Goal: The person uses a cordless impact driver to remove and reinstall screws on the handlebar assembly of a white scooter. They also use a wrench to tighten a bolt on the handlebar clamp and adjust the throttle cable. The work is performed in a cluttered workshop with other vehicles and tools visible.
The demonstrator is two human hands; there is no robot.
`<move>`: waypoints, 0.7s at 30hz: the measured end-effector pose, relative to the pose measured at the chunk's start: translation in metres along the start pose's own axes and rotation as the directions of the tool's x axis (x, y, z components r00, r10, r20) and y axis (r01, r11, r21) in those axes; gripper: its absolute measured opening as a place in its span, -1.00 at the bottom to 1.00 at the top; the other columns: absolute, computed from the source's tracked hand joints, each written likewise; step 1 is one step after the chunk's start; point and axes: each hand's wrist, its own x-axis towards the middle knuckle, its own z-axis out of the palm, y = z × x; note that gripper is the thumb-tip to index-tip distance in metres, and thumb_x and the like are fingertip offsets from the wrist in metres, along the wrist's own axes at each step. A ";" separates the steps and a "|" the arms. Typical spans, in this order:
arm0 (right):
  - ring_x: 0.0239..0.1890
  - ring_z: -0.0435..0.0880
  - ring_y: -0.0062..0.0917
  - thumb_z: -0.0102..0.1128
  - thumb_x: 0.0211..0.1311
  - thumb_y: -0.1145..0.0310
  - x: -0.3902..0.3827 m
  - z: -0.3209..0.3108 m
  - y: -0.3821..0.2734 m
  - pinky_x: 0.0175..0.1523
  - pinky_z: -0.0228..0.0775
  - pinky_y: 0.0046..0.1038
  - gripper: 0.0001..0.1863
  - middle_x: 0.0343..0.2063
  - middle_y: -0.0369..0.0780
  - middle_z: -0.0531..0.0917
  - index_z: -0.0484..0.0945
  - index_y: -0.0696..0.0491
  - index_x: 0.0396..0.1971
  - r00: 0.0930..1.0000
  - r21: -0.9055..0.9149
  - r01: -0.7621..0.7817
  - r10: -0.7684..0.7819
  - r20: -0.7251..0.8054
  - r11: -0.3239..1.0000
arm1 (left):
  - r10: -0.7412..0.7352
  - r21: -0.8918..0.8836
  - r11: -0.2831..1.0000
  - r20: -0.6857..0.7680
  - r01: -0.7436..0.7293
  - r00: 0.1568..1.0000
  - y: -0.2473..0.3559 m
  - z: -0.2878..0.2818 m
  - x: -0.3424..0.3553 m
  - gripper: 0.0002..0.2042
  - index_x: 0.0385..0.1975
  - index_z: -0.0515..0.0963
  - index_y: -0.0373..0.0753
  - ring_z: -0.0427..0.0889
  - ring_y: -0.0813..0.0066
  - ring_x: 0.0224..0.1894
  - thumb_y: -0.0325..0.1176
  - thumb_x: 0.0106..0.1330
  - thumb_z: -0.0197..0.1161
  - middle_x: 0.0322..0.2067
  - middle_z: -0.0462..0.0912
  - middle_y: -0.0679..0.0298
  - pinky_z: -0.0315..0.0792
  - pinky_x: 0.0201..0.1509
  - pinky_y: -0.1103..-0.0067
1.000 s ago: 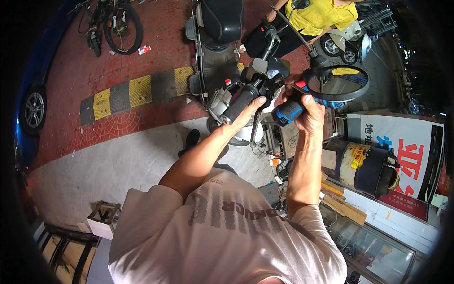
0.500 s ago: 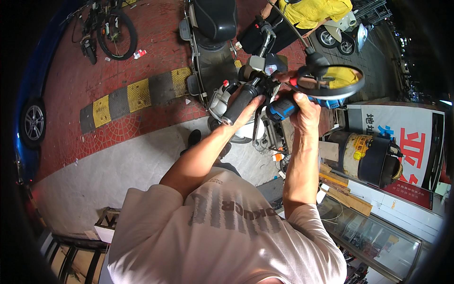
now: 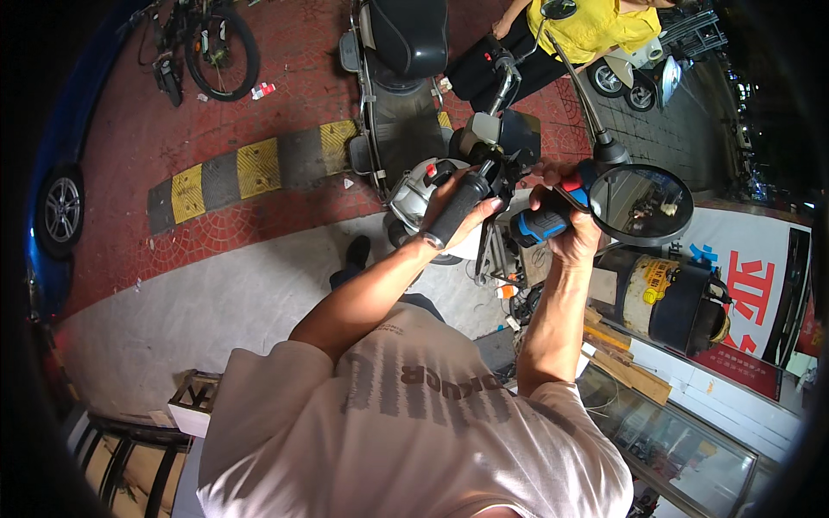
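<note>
My left hand (image 3: pixel 471 216) is closed around the black handlebar grip (image 3: pixel 455 211) of a scooter, beside its lever and switch housing. To the right, my right hand (image 3: pixel 572 231) holds a blue-and-black cordless power tool (image 3: pixel 537 226) with some red on its upper part, raised against the handlebar clamp area. The tool's tip is hidden among fingers and fittings. A round black mirror (image 3: pixel 643 201) on a stalk partly covers the tool. The scooter's white body (image 3: pixel 408 194) shows beneath my hands, and its black seat (image 3: pixel 406 34) lies beyond.
A person in yellow (image 3: pixel 591 34) stands beyond the handlebar. A bicycle (image 3: pixel 224 56), blue car (image 3: pixel 43 268) and striped speed bump (image 3: pixel 259 166) are left. A barrel (image 3: pixel 673 315), signboard (image 3: pixel 747 293), wooden boards (image 3: pixel 639 375) and glass-topped case (image 3: pixel 682 440) are right.
The mirror has shifted right and downward in view. My right hand and the tool have moved slightly lower and rightward, and my left hand stays on the grip.
</note>
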 end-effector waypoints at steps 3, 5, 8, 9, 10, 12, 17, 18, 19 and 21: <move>-0.16 0.63 -0.33 0.57 0.05 0.20 0.013 0.004 0.002 -0.22 0.60 -0.39 -0.47 -0.15 -0.06 0.60 0.57 0.20 -0.08 0.996 -0.006 0.011 -0.010 0.088 1.000 | 0.022 0.014 1.000 0.010 -0.022 1.000 -0.004 -0.003 0.002 -0.40 0.22 0.50 -0.30 0.68 0.43 -0.05 -0.17 0.25 0.54 -0.09 0.71 0.18 0.56 0.07 0.45; -0.25 0.63 -0.35 0.52 0.11 0.19 0.020 0.013 0.001 -0.27 0.60 -0.41 -0.55 -0.21 -0.07 0.60 0.59 0.21 -0.15 0.992 -0.001 -0.004 0.004 0.123 1.000 | -0.055 0.030 0.998 0.069 0.053 0.996 -0.002 -0.011 0.004 -0.38 0.24 0.49 -0.29 0.67 0.43 -0.02 -0.15 0.26 0.54 -0.05 0.71 0.18 0.56 0.09 0.45; -0.21 0.57 -0.38 0.63 0.00 0.05 0.029 0.001 0.003 -0.27 0.58 -0.41 -0.35 -0.28 -0.15 0.60 0.56 0.19 -0.05 0.985 -0.015 -0.041 0.043 0.165 0.999 | -0.035 0.049 0.998 0.099 0.030 0.995 0.001 -0.012 0.003 -0.37 0.27 0.46 -0.26 0.69 0.39 0.02 -0.12 0.27 0.52 -0.03 0.71 0.15 0.56 0.12 0.43; -0.24 0.55 -0.41 0.63 0.00 0.01 0.034 -0.002 0.003 -0.28 0.57 -0.41 -0.31 -0.32 -0.18 0.59 0.57 0.18 -0.02 0.984 -0.011 -0.053 0.054 0.171 0.999 | -0.031 0.074 0.997 0.109 0.023 0.994 0.003 -0.012 0.002 -0.40 0.27 0.46 -0.24 0.71 0.35 0.00 -0.17 0.29 0.50 -0.04 0.72 0.13 0.57 0.10 0.42; -0.26 0.53 -0.43 0.64 0.00 -0.03 0.038 -0.007 0.003 -0.29 0.56 -0.42 -0.28 -0.36 -0.21 0.58 0.57 0.18 0.00 0.982 -0.006 -0.065 0.065 0.175 0.998 | -0.029 0.100 0.995 0.121 0.017 0.992 0.007 -0.011 0.002 -0.42 0.28 0.46 -0.22 0.72 0.32 -0.03 -0.22 0.30 0.49 -0.06 0.72 0.12 0.57 0.08 0.41; -0.29 0.51 -0.45 0.61 0.04 -0.08 0.034 -0.015 0.006 -0.31 0.55 -0.44 -0.27 -0.41 -0.24 0.57 0.58 0.17 0.03 0.986 0.150 -0.151 0.138 0.088 0.977 | 0.033 0.231 0.971 0.101 -0.056 0.994 -0.005 -0.020 -0.002 -0.39 0.33 0.42 -0.14 0.75 0.40 -0.16 -0.33 0.27 0.46 -0.15 0.74 0.16 0.61 -0.02 0.47; -0.40 0.50 -0.51 0.53 0.06 -0.22 0.035 -0.014 0.007 -0.34 0.52 -0.49 -0.24 -0.46 -0.28 0.57 0.61 0.12 0.04 0.987 0.070 -0.095 0.085 0.139 0.993 | -0.480 -0.370 0.714 0.358 0.594 0.801 -0.019 -0.058 0.011 -0.70 0.05 0.61 -0.27 0.69 0.61 -0.32 -0.20 0.56 0.11 -0.25 0.74 0.30 0.59 -0.26 0.63; -0.41 0.50 -0.51 0.51 0.06 -0.24 0.036 -0.014 0.007 -0.35 0.52 -0.49 -0.24 -0.46 -0.28 0.57 0.61 0.11 0.03 0.987 0.045 -0.089 0.082 0.135 0.995 | -0.588 -0.381 0.584 0.409 0.717 0.697 -0.016 -0.064 0.014 -0.62 -0.01 0.63 -0.27 0.69 0.58 -0.34 -0.04 0.53 0.14 -0.27 0.74 0.29 0.59 -0.26 0.63; -0.42 0.50 -0.49 0.50 0.08 -0.23 0.035 -0.014 0.006 -0.35 0.51 -0.48 -0.25 -0.46 -0.27 0.57 0.61 0.11 0.03 0.991 0.045 -0.079 0.074 0.110 0.996 | -0.680 -0.379 0.441 0.450 0.813 0.579 -0.009 -0.070 0.019 -0.52 -0.07 0.65 -0.26 0.68 0.56 -0.35 0.11 0.51 0.18 -0.29 0.74 0.28 0.59 -0.26 0.62; -0.43 0.54 -0.43 0.47 0.12 -0.22 0.035 -0.020 0.009 -0.36 0.50 -0.46 -0.27 -0.46 -0.22 0.56 0.61 0.14 0.01 0.990 0.019 -0.075 0.072 0.119 0.997 | -0.660 -0.378 0.442 0.477 0.813 0.581 0.025 -0.060 0.022 -0.41 -0.19 0.67 -0.27 0.64 0.58 -0.46 0.27 0.45 0.16 -0.34 0.74 0.29 0.52 -0.43 0.63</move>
